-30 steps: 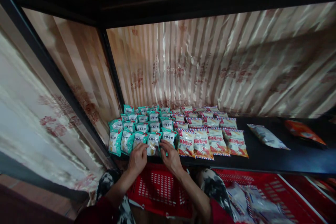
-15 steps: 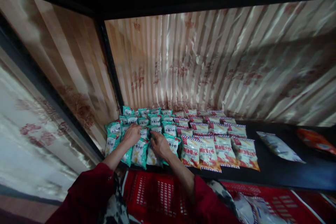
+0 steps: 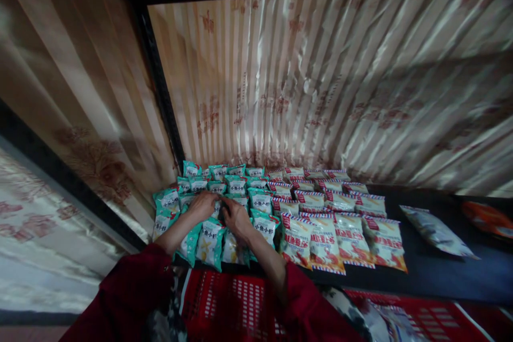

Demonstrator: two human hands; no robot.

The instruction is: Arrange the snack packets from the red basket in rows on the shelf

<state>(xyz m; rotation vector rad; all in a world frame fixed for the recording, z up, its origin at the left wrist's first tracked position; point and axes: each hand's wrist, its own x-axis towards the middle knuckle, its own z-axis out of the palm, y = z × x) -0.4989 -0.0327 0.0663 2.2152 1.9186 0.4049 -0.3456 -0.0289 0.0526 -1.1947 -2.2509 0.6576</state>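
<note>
My left hand (image 3: 203, 206) and right hand (image 3: 239, 217) are down among the teal bags (image 3: 209, 240), their fingertips close together over one in the second row from the front. My fingers are curled and narrow, bunched rather than spread; I cannot tell whether either hand pinches the bag there, since my own knuckles cover most of it.

The teal bags are small, glossy plastic pillows, puffed in the middle, with crimped ends and white label patches. They stand in rows, leaning back, at the left end of a smooth black shelf (image 3: 460, 275). Just beside them, on the right, lean the cream bags (image 3: 325, 240), also plump plastic, with striped edges and orange at the bottom. Behind everything hangs a shiny, pleated curtain (image 3: 256, 91), next to a straight dark post (image 3: 158, 80).

Counting: five teal bags make the front row, with about four rows going back; my hands and forearms hide parts of some. The cream bags come to four in front and four rows deep, so sixteen or so. Farther right lie one silvery bag (image 3: 438, 231) and one orange bag (image 3: 487, 218), apart from the rows. Below the shelf is a slotted red basket (image 3: 230, 299).
</note>
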